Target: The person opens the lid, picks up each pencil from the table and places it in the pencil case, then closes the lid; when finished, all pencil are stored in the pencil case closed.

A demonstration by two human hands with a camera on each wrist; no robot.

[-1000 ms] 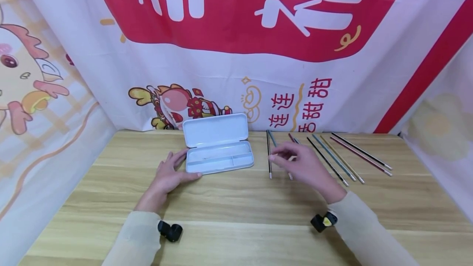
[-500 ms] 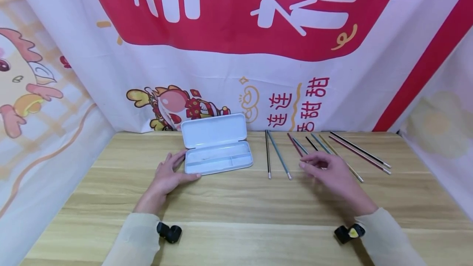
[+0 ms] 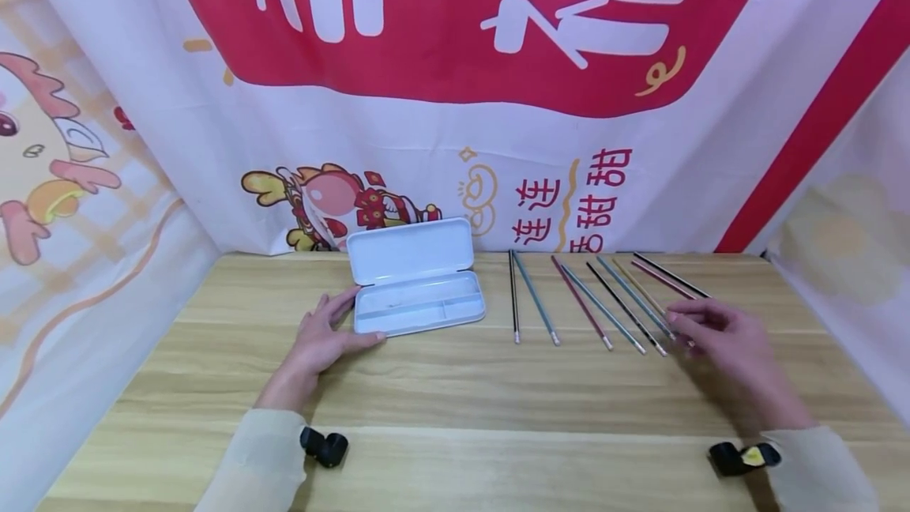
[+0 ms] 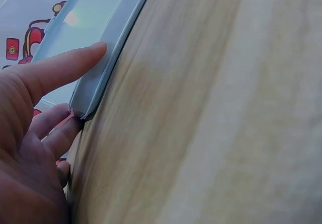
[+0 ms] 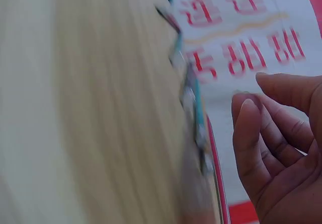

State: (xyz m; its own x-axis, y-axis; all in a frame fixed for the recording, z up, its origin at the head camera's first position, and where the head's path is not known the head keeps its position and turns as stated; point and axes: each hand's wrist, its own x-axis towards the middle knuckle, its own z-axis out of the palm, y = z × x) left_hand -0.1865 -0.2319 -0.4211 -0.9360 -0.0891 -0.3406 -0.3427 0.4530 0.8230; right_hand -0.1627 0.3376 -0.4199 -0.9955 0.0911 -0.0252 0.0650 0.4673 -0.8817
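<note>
A light-blue pencil case lies with its lid raised at the left of the table; its compartments hold no pencils. My left hand holds the case's left end, the thumb along the front edge and the other fingers around the end. To the right, several slim pencils lie spread side by side, among them a black one, a blue one and a red one. My right hand hovers over the right-hand pencils, hiding the ends of some. In the right wrist view its fingers are bent, with nothing between thumb and fingertips.
The wooden table ends at the back against a white and red printed cloth, near the raised lid and the pencil tips. More cloth hangs along the right side.
My right hand has moved rightward across the row of pencils, uncovering the left and middle ones and covering the ends of those at the right. My left hand stays at the case.
</note>
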